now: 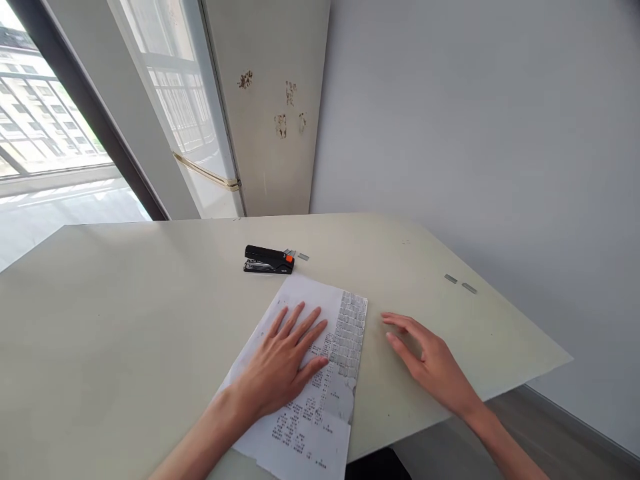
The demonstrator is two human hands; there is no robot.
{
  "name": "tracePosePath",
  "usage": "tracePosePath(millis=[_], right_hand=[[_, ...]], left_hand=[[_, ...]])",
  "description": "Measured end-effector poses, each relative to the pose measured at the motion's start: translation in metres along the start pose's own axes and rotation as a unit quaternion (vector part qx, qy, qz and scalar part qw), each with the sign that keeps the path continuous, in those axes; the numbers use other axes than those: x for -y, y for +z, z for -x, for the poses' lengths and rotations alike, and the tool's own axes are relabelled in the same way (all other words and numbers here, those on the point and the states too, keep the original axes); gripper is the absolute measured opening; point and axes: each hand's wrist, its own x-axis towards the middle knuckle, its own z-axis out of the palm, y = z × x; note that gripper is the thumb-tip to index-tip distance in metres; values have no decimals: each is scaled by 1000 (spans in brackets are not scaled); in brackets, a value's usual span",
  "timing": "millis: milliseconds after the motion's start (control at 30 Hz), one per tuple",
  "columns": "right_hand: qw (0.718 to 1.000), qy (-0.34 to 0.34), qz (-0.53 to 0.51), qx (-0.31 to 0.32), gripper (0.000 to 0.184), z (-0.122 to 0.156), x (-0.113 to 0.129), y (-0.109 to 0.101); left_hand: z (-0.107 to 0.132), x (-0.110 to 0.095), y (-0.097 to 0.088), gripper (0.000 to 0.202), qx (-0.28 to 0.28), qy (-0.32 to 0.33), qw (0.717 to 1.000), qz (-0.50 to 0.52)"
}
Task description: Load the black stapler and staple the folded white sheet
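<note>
A printed sheet of paper lies on the pale table, reaching over the near edge. My left hand rests flat on the sheet with its fingers spread. My right hand lies on the bare tabletop just right of the paper, fingers stretched out, holding nothing. Beyond the paper sits a black stapler with an orange tab, closed and lying flat. A short strip of staples lies beside its right end.
Two more staple strips lie near the table's right edge. A white wall stands to the right, a stained panel behind the table, and a window at the left. The floor shows below the table's right corner.
</note>
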Motion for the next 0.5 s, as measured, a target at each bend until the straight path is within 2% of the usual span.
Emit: tracePosePath(millis=[167,300,400,500], right_hand=[[999,-50,-11,3,29,-33,-4,16],[994,-88,-18,55,28,-55,5,31],[988,-126,-16,93,27,-67,14,45],[982,-161,-16,98,26,-82,21,59]], left_hand=[[35,-19,1,69,-33,-41,997,-53],[58,-29,4,71,-74,-91,989,-86],[72,-21,3,69,-99,-147,979,-99],[75,1,-5,56,-96,-194,975,-59]])
